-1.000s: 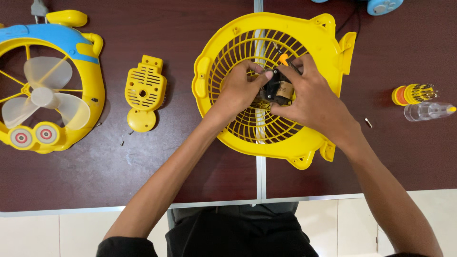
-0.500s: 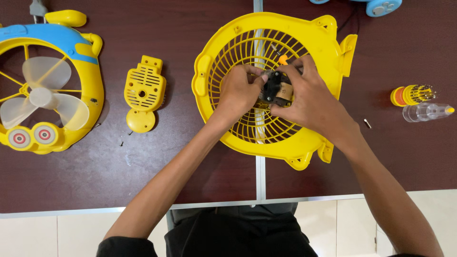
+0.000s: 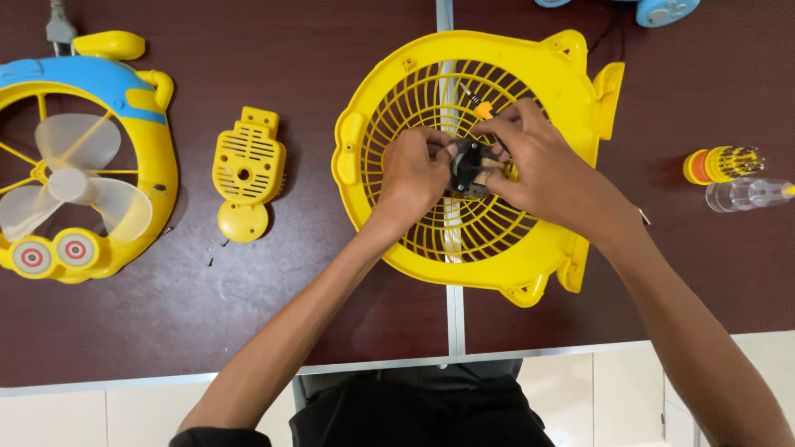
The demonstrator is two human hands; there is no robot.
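We pinch the small black fan motor (image 3: pixel 470 168) between left hand (image 3: pixel 414 174) and right hand (image 3: pixel 542 170), centred over the yellow grille housing (image 3: pixel 497 265). Probably dense, rigid; grip its body, not the wires.

A small dark fan motor (image 3: pixel 470 167) sits at the hub of the round yellow plastic fan grille (image 3: pixel 431 240), which lies flat on the dark brown table, its ribs radiating outward; fingers pinch the motor from both sides
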